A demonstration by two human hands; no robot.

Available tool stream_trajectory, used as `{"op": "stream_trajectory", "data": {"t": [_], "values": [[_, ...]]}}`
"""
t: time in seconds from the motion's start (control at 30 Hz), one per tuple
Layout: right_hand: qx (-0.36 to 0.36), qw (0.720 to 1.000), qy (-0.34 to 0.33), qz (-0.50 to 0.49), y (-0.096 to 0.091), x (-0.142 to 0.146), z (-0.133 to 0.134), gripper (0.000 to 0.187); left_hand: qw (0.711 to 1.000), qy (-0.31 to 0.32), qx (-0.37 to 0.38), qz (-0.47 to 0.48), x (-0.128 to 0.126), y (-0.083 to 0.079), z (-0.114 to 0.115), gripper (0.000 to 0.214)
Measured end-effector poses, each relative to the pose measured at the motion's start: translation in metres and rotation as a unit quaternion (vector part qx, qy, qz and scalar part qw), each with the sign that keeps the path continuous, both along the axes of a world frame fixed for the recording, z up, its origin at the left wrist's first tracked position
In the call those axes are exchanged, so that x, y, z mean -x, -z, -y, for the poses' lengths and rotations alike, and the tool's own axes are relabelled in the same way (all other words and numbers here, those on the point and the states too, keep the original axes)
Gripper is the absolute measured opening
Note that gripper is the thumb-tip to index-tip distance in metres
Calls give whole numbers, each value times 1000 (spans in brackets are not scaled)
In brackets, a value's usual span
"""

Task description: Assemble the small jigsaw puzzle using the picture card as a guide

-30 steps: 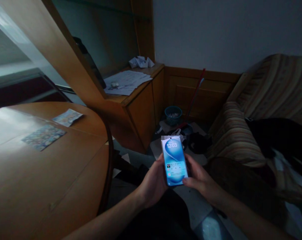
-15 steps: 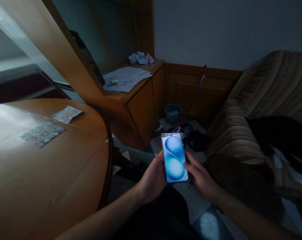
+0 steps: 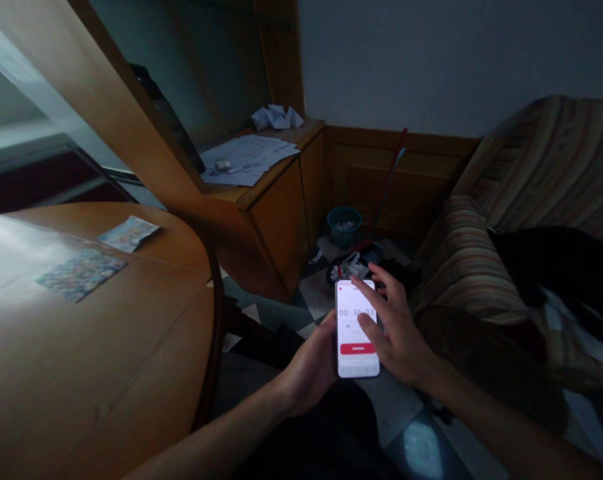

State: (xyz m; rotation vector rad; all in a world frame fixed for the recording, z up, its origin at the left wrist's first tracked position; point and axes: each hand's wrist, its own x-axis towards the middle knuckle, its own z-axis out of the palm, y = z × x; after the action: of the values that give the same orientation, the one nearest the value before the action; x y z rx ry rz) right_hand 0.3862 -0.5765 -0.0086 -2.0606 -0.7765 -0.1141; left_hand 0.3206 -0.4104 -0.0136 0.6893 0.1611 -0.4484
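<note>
A lit smartphone (image 3: 348, 363) is held upright over my lap. Its white screen shows a timer reading of about 00:30:33 and a red button below. My left hand (image 3: 308, 367) grips the phone along its left side and from behind, the fingers mostly hidden by it. My right hand (image 3: 396, 330) hovers over the right part of the screen with its fingers spread. Whether a fingertip touches the glass I cannot tell.
A round wooden table (image 3: 146, 320) with two printed sheets (image 3: 81, 273) is at left. Papers (image 3: 251, 159) lie on a wooden cabinet (image 3: 276, 220). A teal basket (image 3: 344, 227), a red-handled broom (image 3: 391, 173) and a striped armchair (image 3: 461, 247) stand beyond.
The phone's screen went from a blue picture to a white timer page. My right hand left the phone's right edge and came over the screen, fingers spreading.
</note>
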Motion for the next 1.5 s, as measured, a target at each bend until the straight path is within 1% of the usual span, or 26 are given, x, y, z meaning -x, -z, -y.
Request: {"op": "stream_trajectory", "data": {"t": [0.1, 0.17, 0.23, 0.3, 0.37, 0.47, 0.57, 0.63, 0.7, 0.9, 1.03, 1.13, 1.23, 1.3, 1.4, 1.5], "values": [[-20, 1000, -9, 2, -4, 0, 1, 44, 1000, 0, 4, 8, 0, 2, 0, 46], [-49, 999, 5, 5, -5, 2, 3, 37, 1000, -9, 7, 5, 0, 3, 0, 45], [-92, 995, 35, -14, -3, 5, 4, 38, 1000, -21, 6, -4, -1, 2, -1, 44], [-142, 985, 59, -76, 2, 7, 3, 42, 999, -32, 4, -12, -2, 1, -2, 43], [-191, 965, 58, -169, 8, 9, -1, 46, 999, -34, 6, -13, -3, 0, -3, 44], [-252, 920, 16, -300, 14, 12, -7, 46, 999, -35, 8, -10, -5, -2, -4, 44], [-292, 880, -35, -374, 16, 17, -9, 45, 999, -33, 15, -10, -5, -3, -5, 44], [-308, 860, -56, -403, 17, 20, -9, 46, 999, -32, 21, -11, -5, -2, -5, 45], [-316, 847, -60, -423, 18, 22, -8, 46, 999, -34, 22, -12, -5, -1, -6, 44], [-329, 825, -53, -456, 20, 22, -8, 50, 999, -29, 24, -3, -5, 2, -6, 44], [-316, 820, -33, -475, 16, 21, -10, 55, 1000, -22, 15, -15, -4, 2, -5, 46], [-308, 821, -24, -480, 15, 21, -10, 54, 1000, -18, 11, -19, -4, 1, -4, 46], [-298, 827, 3, -477, 19, 20, -10, 46, 1000, -17, 6, -24, -4, 0, -4, 45], [-305, 824, 19, -478, 23, 20, -10, 39, 1000, -15, 7, -23, -4, 0, -4, 44], [-316, 817, 14, -482, 26, 20, -10, 40, 1000, -14, 12, -20, -4, 1, -4, 44], [-315, 818, 8, -481, 26, 19, -10, 40, 1000, -13, 15, -21, -4, 2, -5, 44]]}}
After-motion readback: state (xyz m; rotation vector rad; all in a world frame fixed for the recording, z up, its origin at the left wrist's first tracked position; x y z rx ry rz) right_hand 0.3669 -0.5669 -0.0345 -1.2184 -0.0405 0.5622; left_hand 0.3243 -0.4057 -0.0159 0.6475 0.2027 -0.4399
